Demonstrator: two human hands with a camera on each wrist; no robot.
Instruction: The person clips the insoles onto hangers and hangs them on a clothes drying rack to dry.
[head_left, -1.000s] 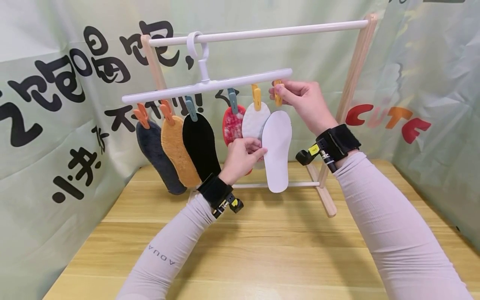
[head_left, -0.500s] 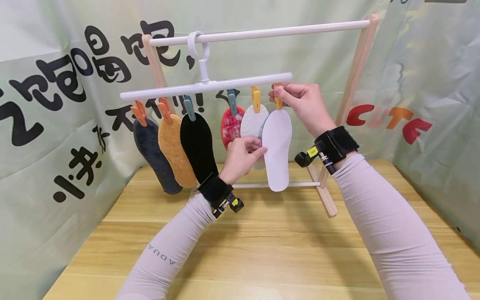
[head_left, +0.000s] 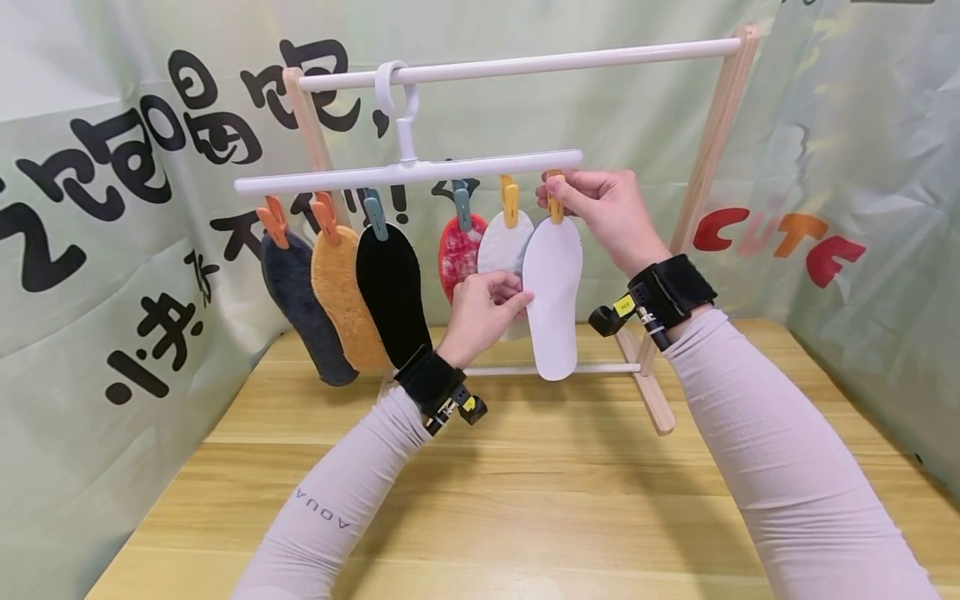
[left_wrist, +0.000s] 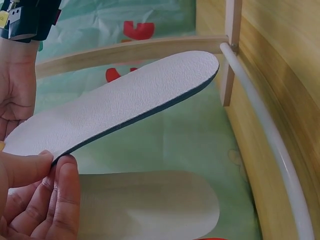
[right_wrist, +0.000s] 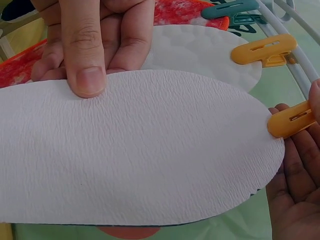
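My left hand (head_left: 487, 310) pinches the side edge of a plain white insole (head_left: 553, 292) between thumb and fingers. With thumb and fingertips, my right hand (head_left: 606, 208) pinches a yellow clothespin (head_left: 556, 198) under the right end of a white hanger (head_left: 337, 177). In the right wrist view, that clothespin's tip overlaps the insole's rounded top edge, and my left thumb (right_wrist: 90, 75) lies flat on the insole's face. The left wrist view shows the insole's thin dark underside edge. Just behind it hangs a quilted white insole (head_left: 504, 242) from another yellow clothespin (head_left: 511, 206).
The hanger hooks over the top bar (head_left: 562, 62) of a wooden rack. From it also hang dark grey (head_left: 300, 292), tan (head_left: 345, 292), black (head_left: 393, 283) and red-and-white (head_left: 459, 250) insoles on orange and blue-green clothespins. A wood-grain table (head_left: 525, 483) lies below.
The hanger has tipped closer to level, its right end lower and its left end higher. The yellow clothespin in my right hand has come down onto the white insole's top edge.
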